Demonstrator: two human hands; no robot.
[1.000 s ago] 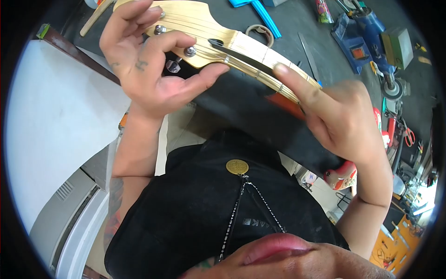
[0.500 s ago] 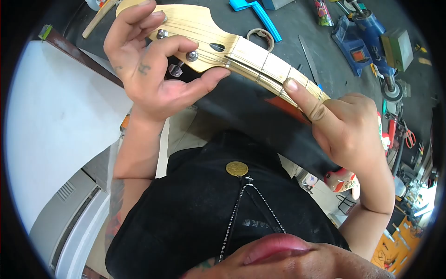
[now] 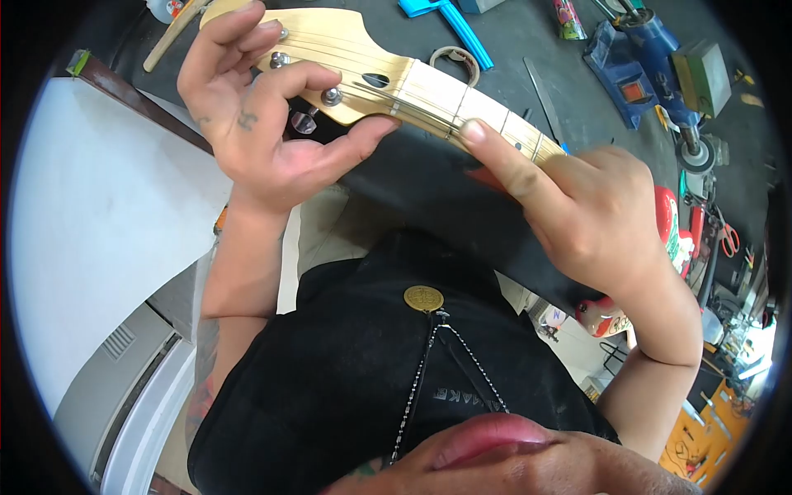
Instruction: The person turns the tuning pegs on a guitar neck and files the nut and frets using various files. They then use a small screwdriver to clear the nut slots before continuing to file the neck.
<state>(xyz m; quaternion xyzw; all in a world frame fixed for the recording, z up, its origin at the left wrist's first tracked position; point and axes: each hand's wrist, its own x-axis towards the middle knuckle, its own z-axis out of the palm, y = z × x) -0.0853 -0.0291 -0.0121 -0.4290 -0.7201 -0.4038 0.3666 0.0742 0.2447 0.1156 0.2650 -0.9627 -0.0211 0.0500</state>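
Observation:
My left hand (image 3: 260,136) holds the pale wooden guitar headstock (image 3: 334,37), its thumb along the lower edge near the nut (image 3: 396,105) and its fingers around the metal tuners (image 3: 332,96). Strings run from the tuners over the light fretboard (image 3: 485,109). A thin dark file (image 3: 421,114) lies lengthwise over the nut at the near-side strings. With its index finger stretched along the file's near end, my right hand (image 3: 590,202) grips it; the other fingers are curled and mostly hidden.
A tape roll (image 3: 455,59), a blue string winder (image 3: 458,29) and a thin metal strip (image 3: 542,97) lie on the dark bench beyond the neck. A blue vise-like tool (image 3: 648,62) stands at right, near red-handled scissors (image 3: 729,239). A red-and-white guitar body shows past my right wrist.
My right hand has slid the file leftward across the nut, towards the tuners. The neck and my left hand have shifted slightly left.

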